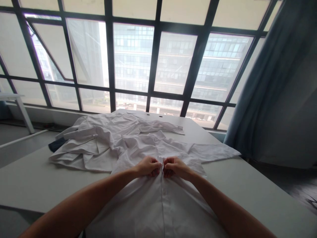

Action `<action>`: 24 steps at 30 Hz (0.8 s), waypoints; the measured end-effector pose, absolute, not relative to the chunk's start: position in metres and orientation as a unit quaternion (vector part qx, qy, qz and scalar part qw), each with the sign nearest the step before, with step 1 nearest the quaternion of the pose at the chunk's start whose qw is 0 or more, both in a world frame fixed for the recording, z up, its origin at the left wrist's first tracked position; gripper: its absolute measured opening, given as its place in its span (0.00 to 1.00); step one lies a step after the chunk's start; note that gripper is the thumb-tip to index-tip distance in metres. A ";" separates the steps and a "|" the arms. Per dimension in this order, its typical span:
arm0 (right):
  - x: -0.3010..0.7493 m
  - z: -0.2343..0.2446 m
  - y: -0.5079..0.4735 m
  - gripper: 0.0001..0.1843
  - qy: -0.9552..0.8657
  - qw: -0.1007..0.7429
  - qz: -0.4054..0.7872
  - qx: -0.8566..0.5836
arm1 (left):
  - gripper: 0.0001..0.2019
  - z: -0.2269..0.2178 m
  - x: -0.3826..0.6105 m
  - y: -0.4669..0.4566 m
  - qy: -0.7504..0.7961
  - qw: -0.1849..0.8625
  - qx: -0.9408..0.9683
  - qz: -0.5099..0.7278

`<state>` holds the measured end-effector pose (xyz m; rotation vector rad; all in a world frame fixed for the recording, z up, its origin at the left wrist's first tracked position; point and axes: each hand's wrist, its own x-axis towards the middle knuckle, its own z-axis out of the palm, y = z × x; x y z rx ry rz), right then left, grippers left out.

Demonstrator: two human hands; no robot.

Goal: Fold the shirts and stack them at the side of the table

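A white button-up shirt (148, 205) lies front up on the table, its button placket running down the middle toward me. My left hand (149, 166) pinches the placket edge from the left. From the right, my right hand (175, 167) grips the other side of the same placket, fingers curled. Both hands nearly meet at the shirt's centre line, and the cloth is drawn up a little between them. Whether a button is between the fingers is hidden. Below the hands a small button shows on the placket. One sleeve stretches out to the right.
More crumpled white garments (91, 142) are heaped on the left and far part of the white table (247, 188). A dark blue piece of cloth (57, 144) pokes out at the left. Beyond stand large windows; a blue-grey curtain (267, 99) hangs at the right, another white table (22, 109) far left.
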<state>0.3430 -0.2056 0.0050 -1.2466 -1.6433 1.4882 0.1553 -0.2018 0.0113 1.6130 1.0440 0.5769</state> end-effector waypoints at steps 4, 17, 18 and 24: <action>0.340 0.001 -0.205 0.14 -0.640 0.300 0.530 -0.468 | 0.10 0.009 0.154 -0.200 0.440 0.549 0.669 0.239; 0.330 -0.001 -0.207 0.07 -0.654 0.319 0.461 -0.508 | 0.10 0.012 0.160 -0.205 0.469 0.526 0.663 0.252; 0.331 0.000 -0.207 0.08 -0.648 0.314 0.475 -0.506 | 0.10 0.012 0.159 -0.204 0.466 0.519 0.672 0.249; 0.340 -0.002 -0.204 0.10 -0.635 0.255 0.540 -0.491 | 0.10 0.008 0.153 -0.199 0.441 0.388 0.776 0.230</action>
